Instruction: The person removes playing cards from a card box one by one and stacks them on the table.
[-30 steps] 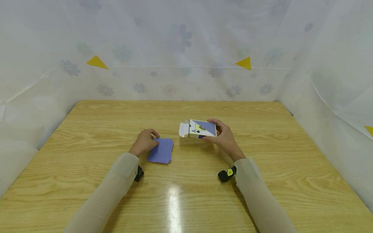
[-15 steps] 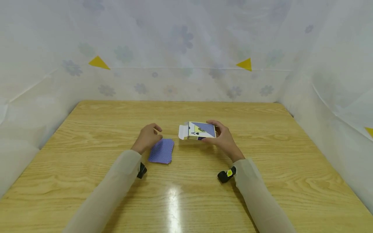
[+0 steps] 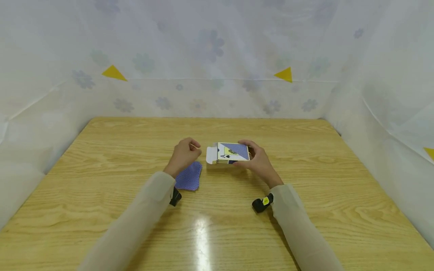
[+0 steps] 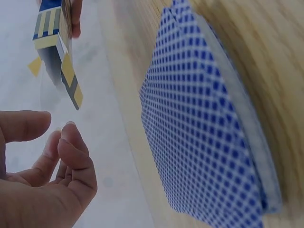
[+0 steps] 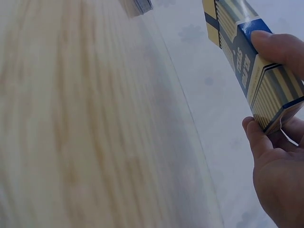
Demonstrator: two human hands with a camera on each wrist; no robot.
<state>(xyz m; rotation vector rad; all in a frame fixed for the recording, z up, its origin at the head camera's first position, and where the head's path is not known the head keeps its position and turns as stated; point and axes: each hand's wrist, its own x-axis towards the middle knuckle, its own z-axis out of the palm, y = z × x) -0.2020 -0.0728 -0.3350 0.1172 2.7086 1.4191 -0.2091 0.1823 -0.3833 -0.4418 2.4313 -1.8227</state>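
Observation:
My right hand (image 3: 257, 162) grips a playing card box (image 3: 234, 152) by its right end, thumb and fingers on opposite long sides. The box is held over the table with its printed ace of spades face up. Its end flap (image 3: 211, 155) stands open on the left. My left hand (image 3: 184, 153) hovers just left of that flap, fingers loosely bent. In the left wrist view nothing shows between its thumb and fingertips (image 4: 70, 130). Below the left hand, a stack of playing cards (image 3: 190, 177) with blue checked backs lies face down on the table, partly covered by the hand and wrist.
The wood-grain table (image 3: 230, 233) reaches back to a pale flowered curtain (image 3: 196, 90), which also hangs along both sides. Yellow triangles (image 3: 284, 74) are fixed to the curtain. A black wrist camera (image 3: 262, 204) hangs at my right cuff.
My left hand has moved off the card stack, rightward and away from me, toward the box's open flap. The right hand and box have shifted slightly left and nearer; the stack stays put.

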